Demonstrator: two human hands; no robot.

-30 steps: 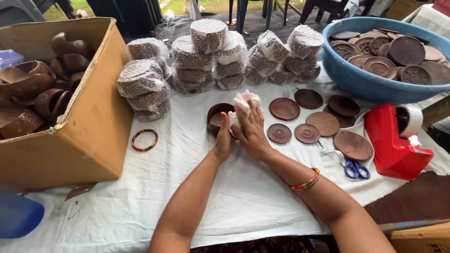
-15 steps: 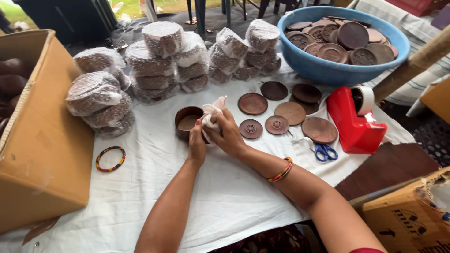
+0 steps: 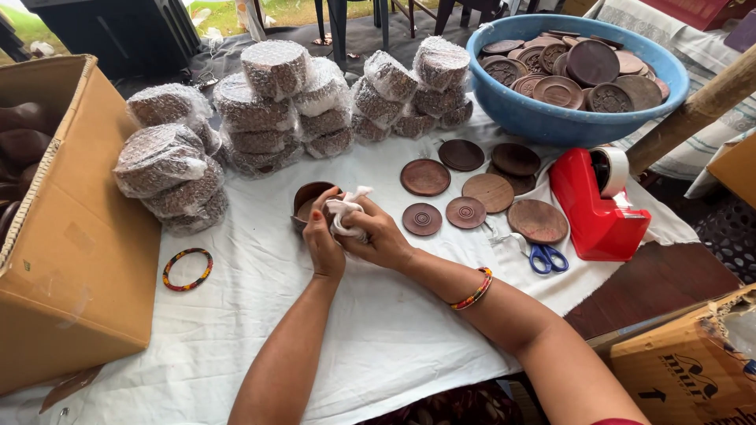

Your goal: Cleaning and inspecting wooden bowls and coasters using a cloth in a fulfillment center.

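A: What is hard to make out here?

B: The brown wooden bowl is mostly hidden behind the two hands, so only its left rim and a bit of its inside show. It sits on the white tablecloth, just in front of the bubble-wrapped stacks. The cardboard box, left of the bowl, is cut off by the frame, and the dark shapes inside it are too shadowed to name.

A: And the hands?

B: The left hand curls against the bowl's near side, fingers bent over the rim, probably gripping it, though the contact is covered. The right hand is closed around a crumpled white cloth, pinching it against the bowl's mouth. Both forearms reach in from the bottom edge, the right wrist wearing a beaded bangle.

A: What lies around the bowl?

B: Right of it, flat wooden discs, then blue-handled scissors and a red tape dispenser. Left of it, a loose beaded ring. Beyond the discs, a blue basin holds more discs.
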